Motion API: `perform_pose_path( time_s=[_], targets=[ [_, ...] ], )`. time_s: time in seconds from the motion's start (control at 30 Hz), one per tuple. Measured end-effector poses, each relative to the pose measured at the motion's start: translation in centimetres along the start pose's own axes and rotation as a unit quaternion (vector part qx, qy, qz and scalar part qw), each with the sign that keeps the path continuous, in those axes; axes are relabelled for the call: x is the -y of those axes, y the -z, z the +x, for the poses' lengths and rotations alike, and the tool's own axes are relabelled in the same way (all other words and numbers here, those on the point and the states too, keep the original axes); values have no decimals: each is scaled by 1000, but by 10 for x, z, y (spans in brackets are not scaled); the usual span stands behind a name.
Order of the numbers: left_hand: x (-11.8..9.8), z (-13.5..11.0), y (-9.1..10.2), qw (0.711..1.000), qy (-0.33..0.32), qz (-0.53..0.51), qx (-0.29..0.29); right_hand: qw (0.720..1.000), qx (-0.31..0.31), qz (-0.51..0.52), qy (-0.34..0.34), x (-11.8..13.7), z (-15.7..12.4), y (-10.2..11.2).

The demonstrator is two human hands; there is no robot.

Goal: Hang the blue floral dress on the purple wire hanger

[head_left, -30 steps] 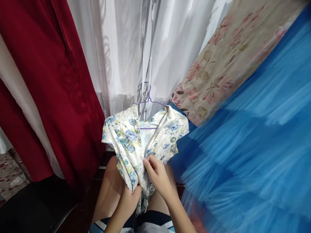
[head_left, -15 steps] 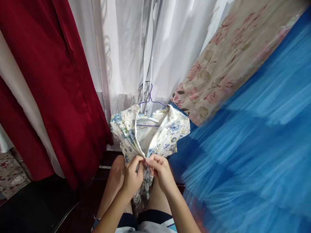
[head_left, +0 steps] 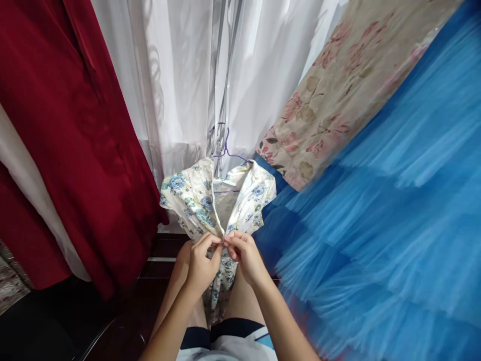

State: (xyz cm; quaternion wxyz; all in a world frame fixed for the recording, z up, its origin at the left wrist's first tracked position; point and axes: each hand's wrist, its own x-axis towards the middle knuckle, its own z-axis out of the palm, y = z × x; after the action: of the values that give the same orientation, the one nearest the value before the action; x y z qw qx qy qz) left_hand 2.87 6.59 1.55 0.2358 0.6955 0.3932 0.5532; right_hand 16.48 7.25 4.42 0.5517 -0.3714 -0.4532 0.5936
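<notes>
A small white shirt with a blue flower print point(head_left: 191, 193) hangs on a purple wire hanger point(head_left: 227, 150) in front of me, its collar spread open. My left hand point(head_left: 200, 263) and my right hand point(head_left: 243, 254) meet at the shirt's front opening just below the collar. Both pinch the two fabric edges together with fingertips touching. The lower part of the shirt droops between my knees, partly hidden behind my hands.
A dark red garment point(head_left: 71, 125) hangs at the left, white curtains point(head_left: 180, 75) behind. A beige floral cloth point(head_left: 338, 80) and a big blue tulle skirt point(head_left: 394, 200) fill the right. Dark floor point(head_left: 56, 326) lies below left.
My left hand rose from low on the shirt to the front opening and joined my right hand there. The collar spread wider, and the view shifted slightly.
</notes>
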Motion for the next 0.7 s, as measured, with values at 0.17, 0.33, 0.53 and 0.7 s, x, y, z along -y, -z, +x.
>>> perform_pose_path(
  time_s=[0.17,0.33,0.53,0.7],
  targets=[
    [-2,-18,-1,993,5,73,90,998,-13,53,8,58,47,1],
    [2,-16,12,981,16,135,138,998,-1,60,-2,122,112,-14],
    [32,-25,11,983,55,104,137,998,-21,56,37,114,125,-22],
    [71,-80,30,975,182,54,118,994,-23,-7,104,37,87,9]
  ],
)
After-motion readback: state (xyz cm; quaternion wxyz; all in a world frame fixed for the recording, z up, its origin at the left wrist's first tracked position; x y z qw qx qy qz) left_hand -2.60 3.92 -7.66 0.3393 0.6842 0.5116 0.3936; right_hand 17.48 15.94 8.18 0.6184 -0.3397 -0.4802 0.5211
